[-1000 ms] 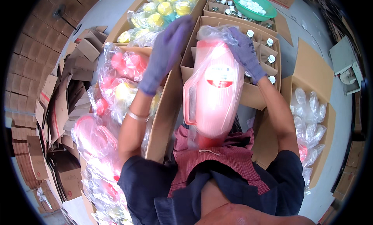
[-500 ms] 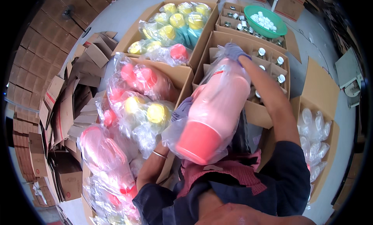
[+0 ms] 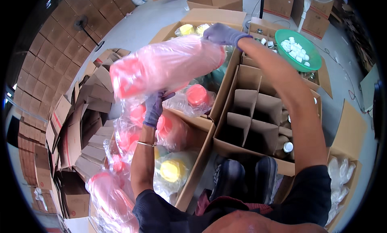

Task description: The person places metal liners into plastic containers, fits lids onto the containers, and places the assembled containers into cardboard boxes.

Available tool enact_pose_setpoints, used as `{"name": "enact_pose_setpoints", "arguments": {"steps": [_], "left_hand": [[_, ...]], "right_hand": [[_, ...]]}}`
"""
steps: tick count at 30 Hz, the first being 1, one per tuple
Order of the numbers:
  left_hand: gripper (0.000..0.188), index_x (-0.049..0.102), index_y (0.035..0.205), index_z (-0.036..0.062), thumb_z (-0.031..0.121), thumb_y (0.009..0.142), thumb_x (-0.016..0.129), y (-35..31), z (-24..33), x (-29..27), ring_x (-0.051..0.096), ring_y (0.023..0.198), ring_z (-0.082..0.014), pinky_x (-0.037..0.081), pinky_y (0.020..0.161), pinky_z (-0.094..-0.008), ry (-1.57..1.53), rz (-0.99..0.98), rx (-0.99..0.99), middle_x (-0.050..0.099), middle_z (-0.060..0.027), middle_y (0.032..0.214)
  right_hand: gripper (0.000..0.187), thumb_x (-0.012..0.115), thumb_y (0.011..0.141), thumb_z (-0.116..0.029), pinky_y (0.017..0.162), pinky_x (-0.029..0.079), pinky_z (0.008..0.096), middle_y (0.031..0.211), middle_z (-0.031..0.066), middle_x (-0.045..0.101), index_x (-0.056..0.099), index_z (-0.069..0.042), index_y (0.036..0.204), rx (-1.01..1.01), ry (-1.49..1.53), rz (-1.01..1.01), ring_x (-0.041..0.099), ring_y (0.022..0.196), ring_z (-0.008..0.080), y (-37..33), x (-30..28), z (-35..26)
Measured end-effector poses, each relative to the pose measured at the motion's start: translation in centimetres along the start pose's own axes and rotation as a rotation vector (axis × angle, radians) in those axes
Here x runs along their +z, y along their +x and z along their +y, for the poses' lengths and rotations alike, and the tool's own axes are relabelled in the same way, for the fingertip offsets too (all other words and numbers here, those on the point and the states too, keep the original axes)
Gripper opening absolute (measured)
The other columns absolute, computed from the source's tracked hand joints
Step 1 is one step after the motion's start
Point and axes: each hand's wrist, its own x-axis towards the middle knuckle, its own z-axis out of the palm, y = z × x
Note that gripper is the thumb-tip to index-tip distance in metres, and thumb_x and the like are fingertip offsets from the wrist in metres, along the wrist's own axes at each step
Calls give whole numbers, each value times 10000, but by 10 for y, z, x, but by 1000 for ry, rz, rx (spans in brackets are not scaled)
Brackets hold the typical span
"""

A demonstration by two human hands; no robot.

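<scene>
A pink thermos jug [image 3: 161,64] in a clear plastic bag lies tilted in the air, over the left-hand cartons, slightly blurred. My right hand [image 3: 223,35], in a grey-purple glove, is closed on the bagged end at the right. Below its near side, my left hand [image 3: 154,108] wears the same kind of glove and grips the jug near the red end; some of its fingers are hidden. Beneath are bagged pink jugs [image 3: 171,126] in the near left carton [image 3: 197,162]. A red-topped bagged jug [image 3: 197,95] lies in the carton behind, beside yellow-topped ones [image 3: 186,29].
A divided carton [image 3: 225,138] on the right holds a few white-capped bottles [image 3: 285,147] along its right side. Behind it, a green bowl [image 3: 316,64] of white caps rests on another carton. Flattened cardboard [image 3: 94,100] is piled at left. Clear bagged items [image 3: 338,172] fill a carton at right.
Both hands have swung the pink jug from in front of my chest up and left, over the left cartons. It has turned from steep to nearly level. The divided carton is now uncovered.
</scene>
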Motion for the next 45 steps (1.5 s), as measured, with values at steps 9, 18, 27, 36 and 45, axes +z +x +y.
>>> {"name": "enact_pose_setpoints", "arguments": {"steps": [9,18,27,36,45], "left_hand": [[155,659,944,0,88,832,597,113,-88,42,639,750,-210,571,679,-367,-446,-153,-636,649,-76,895],[213,666,1031,37,103,848,580,149,-196,188,626,796,-175,518,736,-333,480,-353,-342,671,-48,915],[303,647,1168,28,149,902,569,169,-132,120,607,845,-111,502,803,-281,377,-686,-84,692,-18,989],[291,732,1033,118,274,861,557,137,-145,106,657,1028,-337,488,904,-412,1226,-892,-69,698,-135,1086],[498,427,1398,199,226,907,501,132,-164,135,669,1015,-284,433,907,-471,955,-717,43,698,-130,1067]], "right_hand": [[316,507,853,-285,849,514,447,992,154,702,685,-79,1012,42,-238,-608,662,980,340,-49,145,19],[500,578,860,-444,993,427,449,1295,168,556,600,-101,1222,214,-63,161,543,1191,332,-64,93,11],[679,663,801,-467,1046,328,440,1381,139,467,475,-95,1337,303,-232,85,461,1249,300,-64,218,9],[832,736,701,-476,1044,324,408,1309,171,491,460,-20,1340,409,-243,6,503,1164,298,-61,210,5],[872,730,687,-517,1095,259,445,1342,185,459,453,-55,1373,398,-269,41,443,1245,318,-61,211,5]]}}
